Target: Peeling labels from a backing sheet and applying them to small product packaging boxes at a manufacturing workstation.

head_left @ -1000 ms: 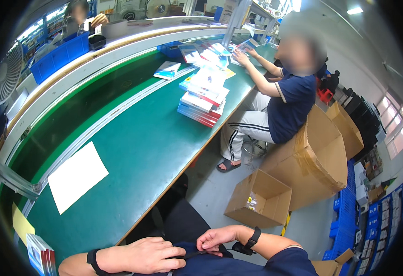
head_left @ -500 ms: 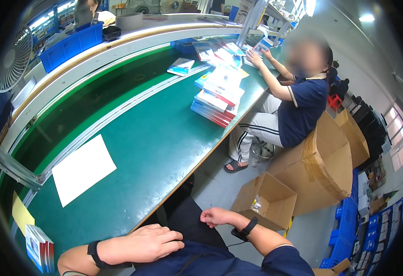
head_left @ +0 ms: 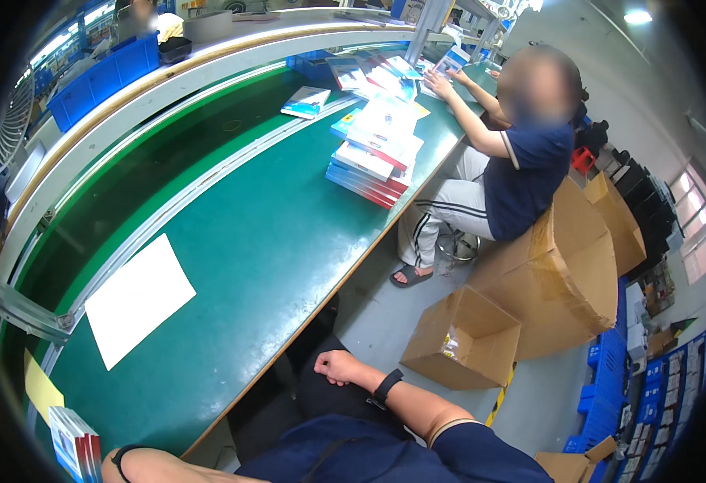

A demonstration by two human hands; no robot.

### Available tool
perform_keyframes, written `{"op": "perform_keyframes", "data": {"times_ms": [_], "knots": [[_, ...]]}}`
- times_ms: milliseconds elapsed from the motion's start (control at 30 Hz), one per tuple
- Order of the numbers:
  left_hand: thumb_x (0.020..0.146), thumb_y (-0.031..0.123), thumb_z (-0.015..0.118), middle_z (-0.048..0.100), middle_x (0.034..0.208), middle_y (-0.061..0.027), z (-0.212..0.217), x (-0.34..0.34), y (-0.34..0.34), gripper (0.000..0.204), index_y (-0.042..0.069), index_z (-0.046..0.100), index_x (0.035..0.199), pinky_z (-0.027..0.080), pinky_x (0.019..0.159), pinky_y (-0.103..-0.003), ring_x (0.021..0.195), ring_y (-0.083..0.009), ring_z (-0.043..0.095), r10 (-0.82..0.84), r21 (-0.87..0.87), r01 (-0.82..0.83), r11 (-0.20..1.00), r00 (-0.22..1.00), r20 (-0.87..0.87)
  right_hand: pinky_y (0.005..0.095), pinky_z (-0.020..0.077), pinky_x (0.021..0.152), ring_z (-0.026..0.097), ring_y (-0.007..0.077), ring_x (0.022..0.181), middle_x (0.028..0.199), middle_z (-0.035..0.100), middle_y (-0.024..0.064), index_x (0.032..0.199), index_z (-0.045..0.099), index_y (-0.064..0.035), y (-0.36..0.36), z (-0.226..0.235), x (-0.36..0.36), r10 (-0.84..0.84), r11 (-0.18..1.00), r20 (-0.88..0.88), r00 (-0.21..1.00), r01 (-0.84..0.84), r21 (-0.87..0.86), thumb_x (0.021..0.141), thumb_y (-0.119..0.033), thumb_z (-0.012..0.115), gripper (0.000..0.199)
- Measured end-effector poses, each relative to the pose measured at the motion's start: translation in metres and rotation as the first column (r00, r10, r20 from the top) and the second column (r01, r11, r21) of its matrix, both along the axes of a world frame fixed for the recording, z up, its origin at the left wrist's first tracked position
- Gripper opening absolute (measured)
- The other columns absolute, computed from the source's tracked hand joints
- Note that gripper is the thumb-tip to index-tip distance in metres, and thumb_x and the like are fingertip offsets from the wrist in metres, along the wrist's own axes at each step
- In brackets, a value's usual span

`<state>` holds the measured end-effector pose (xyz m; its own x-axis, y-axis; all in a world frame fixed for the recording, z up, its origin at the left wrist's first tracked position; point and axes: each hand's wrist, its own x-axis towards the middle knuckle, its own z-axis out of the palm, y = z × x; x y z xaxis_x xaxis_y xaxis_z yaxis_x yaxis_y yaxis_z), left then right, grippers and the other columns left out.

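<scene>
1. Since the earlier pictures your view has swung left and your left hand has slid almost out of frame; only your left wrist (head_left: 139, 465) with its dark band shows at the lower edge, so whether that hand is open or closed cannot be told.
2. Your right hand (head_left: 338, 368) now rests on your dark-trousered thigh, fingers loosely curled and holding nothing; a black wristband (head_left: 386, 385) sits just behind it.
3. Nearest your left wrist, just to its left at the table's near corner, stands a small stack of booklets (head_left: 75, 443) with red and blue edges. A yellow slip (head_left: 41, 388) lies just beyond them.
4. Further out from both hands, a blank white sheet (head_left: 138, 299) lies flat on the green table (head_left: 272, 233), well apart from your right hand.
5. Far ahead of your right hand, a taller pile of booklets (head_left: 373, 153) sits near the table's edge, beside a seated co-worker (head_left: 522, 169) whose hands are busy with more booklets (head_left: 449, 60) beyond it.
6. To the right of your right hand, on the floor, an open cardboard box (head_left: 461, 338) stands against larger cartons (head_left: 562, 266).
7. Risk, as a judgement: the small stack stands at the very corner beside your unseen left hand, so a blind sweep of that arm could knock it off.
8. The tall pile leans slightly and sits close to the edge; a bump from the co-worker's elbow could spill it.
</scene>
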<state>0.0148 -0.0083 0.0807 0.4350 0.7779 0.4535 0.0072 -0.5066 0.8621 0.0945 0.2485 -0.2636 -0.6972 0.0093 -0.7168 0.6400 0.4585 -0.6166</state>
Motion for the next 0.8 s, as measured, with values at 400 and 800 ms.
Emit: {"op": "perform_keyframes", "data": {"times_ms": [400, 800], "knots": [[0.086, 0.017, 0.065, 0.060, 0.111, -0.0121, -0.028, -0.010, -0.010, 0.020, 0.005, 0.060, 0.101, 0.039, 0.096, -0.049, 0.114, -0.0300, 0.055, 0.017, -0.106, -0.033, 0.994, 0.989, -0.145, 0.0262, 0.0355, 0.036, 0.046, 0.0079, 0.038, 0.055, 0.056, -0.0006, 0.100, 0.064, -0.0116, -0.002, -0.009, -0.004, -0.033, 0.997, 0.022, 0.999, 0.035, -0.065, 0.098, -0.028, 0.058, 0.018], [0.079, 0.020, 0.062, 0.051, 0.086, -0.0072, -0.025, 0.010, -0.012, 0.015, 0.008, 0.055, 0.084, 0.035, 0.096, -0.044, 0.091, -0.0262, 0.052, 0.016, -0.027, -0.027, 0.999, 0.937, -0.350, 0.0257, 0.0348, 0.035, 0.045, 0.0075, 0.038, 0.055, 0.055, -0.0012, 0.100, 0.064, -0.0125, -0.002, -0.010, -0.006, -0.051, 0.995, 0.038, 0.998, 0.054, -0.085, 0.099, -0.029, 0.058, 0.018]]}}
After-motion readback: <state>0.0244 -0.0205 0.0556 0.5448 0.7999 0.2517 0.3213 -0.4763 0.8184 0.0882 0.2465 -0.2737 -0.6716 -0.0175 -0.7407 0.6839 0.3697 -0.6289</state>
